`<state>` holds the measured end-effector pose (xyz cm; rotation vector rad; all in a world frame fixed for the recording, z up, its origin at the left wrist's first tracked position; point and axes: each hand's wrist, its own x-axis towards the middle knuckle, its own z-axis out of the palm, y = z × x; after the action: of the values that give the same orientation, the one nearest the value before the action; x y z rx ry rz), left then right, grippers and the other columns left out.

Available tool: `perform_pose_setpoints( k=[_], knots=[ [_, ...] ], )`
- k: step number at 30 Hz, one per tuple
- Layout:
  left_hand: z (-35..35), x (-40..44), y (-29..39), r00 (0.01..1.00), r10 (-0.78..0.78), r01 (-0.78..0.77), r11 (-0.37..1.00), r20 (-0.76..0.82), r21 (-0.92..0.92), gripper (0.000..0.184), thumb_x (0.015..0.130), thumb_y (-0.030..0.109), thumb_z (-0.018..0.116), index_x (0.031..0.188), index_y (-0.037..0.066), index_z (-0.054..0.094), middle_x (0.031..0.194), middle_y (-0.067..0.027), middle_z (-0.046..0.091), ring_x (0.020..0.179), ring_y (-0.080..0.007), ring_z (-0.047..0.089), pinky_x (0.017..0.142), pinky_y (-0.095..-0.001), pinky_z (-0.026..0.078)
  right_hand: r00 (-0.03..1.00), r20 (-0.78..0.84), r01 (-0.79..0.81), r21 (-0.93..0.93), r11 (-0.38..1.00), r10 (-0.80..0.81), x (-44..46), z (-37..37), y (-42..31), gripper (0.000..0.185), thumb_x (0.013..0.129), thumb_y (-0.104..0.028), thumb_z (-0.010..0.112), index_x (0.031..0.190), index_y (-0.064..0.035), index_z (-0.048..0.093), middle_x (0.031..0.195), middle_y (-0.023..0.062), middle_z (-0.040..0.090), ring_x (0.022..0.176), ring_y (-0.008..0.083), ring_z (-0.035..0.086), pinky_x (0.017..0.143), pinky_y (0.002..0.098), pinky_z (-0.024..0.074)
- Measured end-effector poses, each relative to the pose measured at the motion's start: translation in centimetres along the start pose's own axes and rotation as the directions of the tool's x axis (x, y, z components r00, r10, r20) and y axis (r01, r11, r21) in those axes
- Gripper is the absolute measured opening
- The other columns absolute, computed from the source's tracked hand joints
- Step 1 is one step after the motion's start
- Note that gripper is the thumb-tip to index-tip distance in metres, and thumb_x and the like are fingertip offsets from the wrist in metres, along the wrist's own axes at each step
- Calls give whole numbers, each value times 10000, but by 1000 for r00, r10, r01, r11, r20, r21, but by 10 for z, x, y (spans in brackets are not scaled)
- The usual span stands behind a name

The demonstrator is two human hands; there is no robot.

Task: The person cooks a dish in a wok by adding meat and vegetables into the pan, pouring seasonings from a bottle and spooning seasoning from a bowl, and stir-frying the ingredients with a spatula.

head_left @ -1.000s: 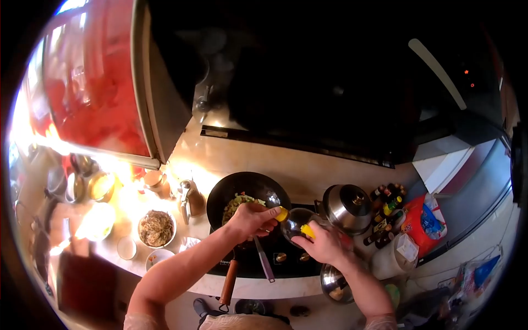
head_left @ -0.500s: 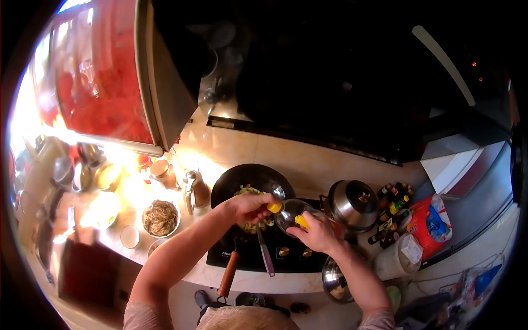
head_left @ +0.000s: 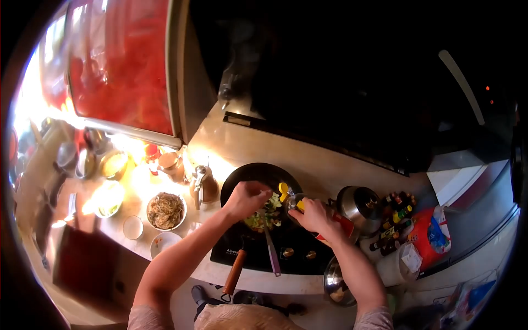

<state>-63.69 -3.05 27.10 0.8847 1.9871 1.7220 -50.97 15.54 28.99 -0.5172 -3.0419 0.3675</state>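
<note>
My right hand [head_left: 317, 216] is closed around a clear bottle with a yellow cap [head_left: 284, 188]. The bottle tilts over the wok's right side, and a red part shows below my hand. My left hand [head_left: 248, 199] is held above the wok [head_left: 236, 184], its fingers drawn together and apart from the bottle. Whatever lies in those fingers, if anything, is hidden. Chopped pale green vegetables [head_left: 270, 212] lie in the wok. A spatula with a purple-grey handle [head_left: 273, 256] rests in them, its handle over the front rim.
The wok's wooden handle [head_left: 235, 272] juts toward me from the black stove [head_left: 297, 264]. A lidded steel pot [head_left: 357, 209] stands right, near several sauce bottles [head_left: 397, 217]. On the left are a bowl of brown shreds [head_left: 165, 211], a small cup [head_left: 132, 227] and a steel pitcher [head_left: 204, 184].
My left hand has moved off the yellow cap, left and slightly up. The bottle in my right hand now shows its yellow cap above the wok. The view has shifted slightly.
</note>
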Motion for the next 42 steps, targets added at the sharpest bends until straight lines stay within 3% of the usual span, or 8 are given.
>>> perform_pose_setpoints(
  k=[2,10,17,20,24,34,40,42],
  knots=[
    [-13,-18,-14,1000,18,-19,1000,20,17,268,866,220,641,952,-30,684,748,-73,665,683,-112,590,644,-274,492,1000,4,1,12,1000,-1,12,1,-3,455,802,-383,697,888,59,629,832,257,657,768,391,653,673,441,526],
    [-44,-96,-46,947,-309,297,946,-84,-131,248,904,227,632,911,-16,681,618,10,552,543,-52,485,488,-216,394,999,15,-46,-60,997,47,51,24,13,450,779,-346,721,1020,24,634,929,246,661,841,384,654,730,431,532],
    [-54,-114,-68,922,-373,353,920,-103,-167,232,900,221,640,942,-2,686,625,11,565,536,-51,490,481,-208,392,991,111,-51,-168,984,71,61,25,15,439,785,-361,706,1048,-16,649,975,218,665,924,364,645,806,444,513],
    [-55,-115,-75,919,-386,372,916,-77,-149,254,893,226,621,987,0,691,681,-21,621,605,-70,547,538,-224,437,987,143,-23,-300,954,68,57,18,4,436,777,-376,703,1028,-21,664,988,206,667,946,356,641,829,446,502],
    [-53,-114,-67,930,-360,343,925,-81,-165,236,908,229,629,956,6,688,635,7,575,552,-53,503,488,-211,400,983,184,87,-423,902,-9,51,16,4,390,757,-349,708,968,-23,685,980,202,672,945,360,642,841,446,494],
    [-47,-93,-64,939,-341,329,930,-48,-164,249,911,244,624,959,7,684,646,15,564,573,-52,506,510,-205,410,943,325,221,-467,857,-66,43,8,-6,322,729,-293,697,892,-16,703,940,213,679,925,365,649,833,449,497],
    [-43,-79,-55,964,-260,253,960,-48,-118,257,900,232,626,944,-17,673,687,-16,601,606,-71,537,558,-231,445,960,273,181,-446,876,-60,49,5,1,338,735,-315,704,901,-21,697,928,209,679,927,361,646,841,446,490],
    [-40,-71,-49,967,-252,246,963,-40,-112,259,886,212,631,937,-40,664,722,-44,636,638,-89,569,602,-254,477,993,113,60,-370,927,-19,52,5,4,366,748,-342,708,920,-19,692,936,203,678,930,352,645,854,446,486]
  ],
)
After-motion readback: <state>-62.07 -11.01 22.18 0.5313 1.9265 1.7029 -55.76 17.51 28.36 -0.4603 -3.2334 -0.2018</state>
